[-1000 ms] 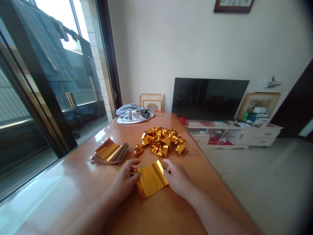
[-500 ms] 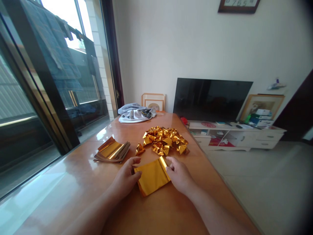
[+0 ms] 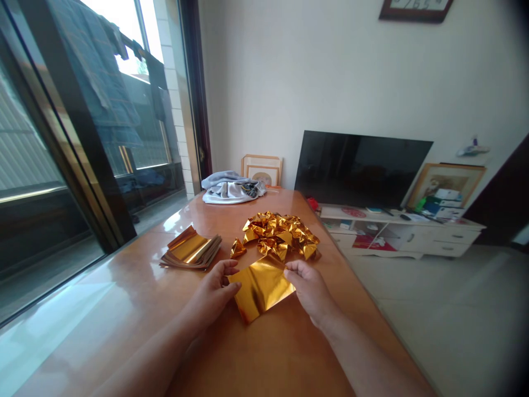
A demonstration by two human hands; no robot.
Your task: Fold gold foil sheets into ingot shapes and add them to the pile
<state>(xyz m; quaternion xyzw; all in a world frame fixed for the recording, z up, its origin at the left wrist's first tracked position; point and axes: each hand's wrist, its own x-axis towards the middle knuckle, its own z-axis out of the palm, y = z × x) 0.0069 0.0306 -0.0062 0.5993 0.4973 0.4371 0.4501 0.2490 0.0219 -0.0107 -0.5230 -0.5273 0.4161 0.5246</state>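
A shiny sheet of gold foil paper [image 3: 262, 289] is held between my two hands, just over the table. My left hand [image 3: 217, 286] pinches its left edge, thumb on top. At the upper right edge, my right hand [image 3: 308, 284] grips it between thumb and fingers. Past the sheet lies a heap of folded gold foil pieces [image 3: 285, 234], with one folded piece [image 3: 237, 248] a little apart on its left. A stack of gold foil sheets [image 3: 190, 248] rests beyond my left hand, its top sheet curling up.
The glossy brown table [image 3: 136, 309] runs away from me, its right edge beside my right forearm. A bundle of grey cloth [image 3: 231, 187] lies at the far end. Beyond are a television [image 3: 359, 171] and a white cabinet [image 3: 446, 237]. A glass door [image 3: 82, 138] stands at left.
The foil sheet has tilted and bends more, its right side lifted. My right hand has closed more firmly on the right edge. The view has shifted slightly.
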